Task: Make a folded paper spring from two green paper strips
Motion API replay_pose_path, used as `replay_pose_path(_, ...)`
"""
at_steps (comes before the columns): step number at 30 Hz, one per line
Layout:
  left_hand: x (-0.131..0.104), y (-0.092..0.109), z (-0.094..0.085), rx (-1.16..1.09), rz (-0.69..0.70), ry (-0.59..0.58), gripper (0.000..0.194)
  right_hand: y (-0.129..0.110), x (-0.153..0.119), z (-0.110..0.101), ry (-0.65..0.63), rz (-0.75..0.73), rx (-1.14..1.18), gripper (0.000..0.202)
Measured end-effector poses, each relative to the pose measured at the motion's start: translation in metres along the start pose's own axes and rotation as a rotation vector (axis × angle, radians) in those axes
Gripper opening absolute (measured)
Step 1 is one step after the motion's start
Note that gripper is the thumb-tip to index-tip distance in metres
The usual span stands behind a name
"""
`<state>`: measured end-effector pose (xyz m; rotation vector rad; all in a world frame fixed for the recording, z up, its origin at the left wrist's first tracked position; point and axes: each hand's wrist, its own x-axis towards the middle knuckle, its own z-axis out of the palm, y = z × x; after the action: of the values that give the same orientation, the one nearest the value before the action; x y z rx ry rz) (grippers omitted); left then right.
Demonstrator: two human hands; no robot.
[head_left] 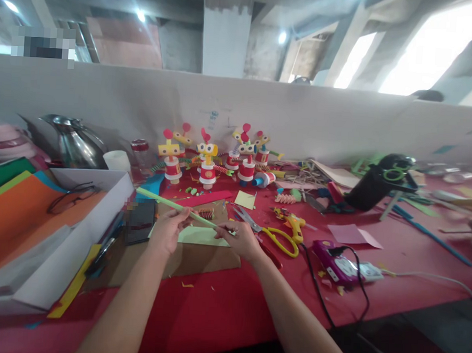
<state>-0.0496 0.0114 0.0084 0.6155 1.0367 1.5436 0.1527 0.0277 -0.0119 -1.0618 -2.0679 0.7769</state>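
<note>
Between my two hands runs a narrow light-green paper strip (159,197), slanting down from upper left to right above the table. My left hand (172,227) pinches it near its middle, and my right hand (234,237) pinches its right end. Below the strip lies a pale green sheet of paper (202,236) on brown cardboard (199,259). A small coiled paper spring (206,213) rests on the cardboard just behind the strip. Right of my right hand are scissors with yellow handles (280,241), lying open, and a yellow glue gun (296,226).
Several paper figures (208,172) stand at the back. To the left is a white box (75,246) with coloured paper and glasses (72,196); a metal jug (78,143) stands behind it. A purple power strip (336,265) with cables lies at right, near a black holder (373,185).
</note>
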Motion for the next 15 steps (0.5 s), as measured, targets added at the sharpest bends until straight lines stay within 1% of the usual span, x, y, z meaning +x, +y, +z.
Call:
replay_pose_path(5, 0.011, 0.016, -0.018, -0.096, 0.084, 0.196, 0.013, 0.001, 0.0, -0.008, -0.135, 0.04, 0.061, 0.024)
replay_pose_path(7, 0.014, 0.022, -0.025, -0.122, 0.107, 0.252, 0.014, 0.001, 0.0, -0.011, -0.178, 0.053, 0.096, 0.023)
replay_pose_path(12, 0.018, 0.036, -0.041, -0.159, 0.137, 0.34, 0.01, 0.003, 0.001, -0.017, -0.21, 0.045, 0.105, 0.022)
replay_pose_path(15, 0.021, 0.04, -0.048, -0.174, 0.158, 0.342, 0.01, 0.002, 0.001, -0.019, -0.225, 0.051, 0.123, 0.023)
